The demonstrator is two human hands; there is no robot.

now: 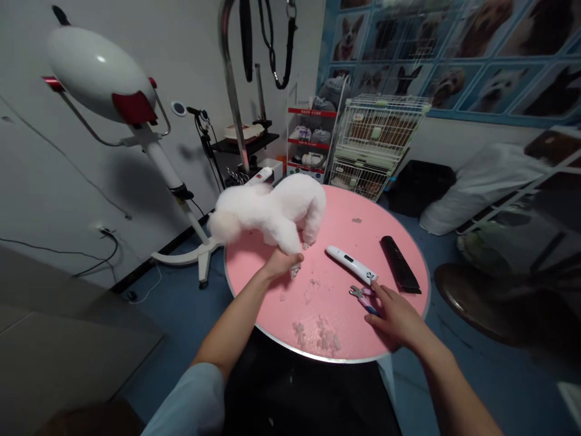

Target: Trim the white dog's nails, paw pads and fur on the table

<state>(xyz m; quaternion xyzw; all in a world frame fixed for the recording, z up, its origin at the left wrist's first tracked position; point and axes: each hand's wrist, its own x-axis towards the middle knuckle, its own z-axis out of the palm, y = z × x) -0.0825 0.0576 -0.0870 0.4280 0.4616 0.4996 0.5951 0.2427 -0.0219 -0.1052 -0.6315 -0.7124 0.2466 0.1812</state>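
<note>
A small white fluffy dog stands on a round pink grooming table. My left hand is closed around the dog's hind paw near the table's front left. My right hand rests on the table's front right, fingers curled over the handles of a pair of pink nail clippers. A white electric trimmer lies just beyond the clippers. A black comb lies further right. Tufts of cut white fur lie near the front edge.
A white stand dryer on a floor stand rises to the left. A metal grooming arm with black loops hangs behind the dog. Wire cages and a red shelf rack stand behind. A round stool sits on the right.
</note>
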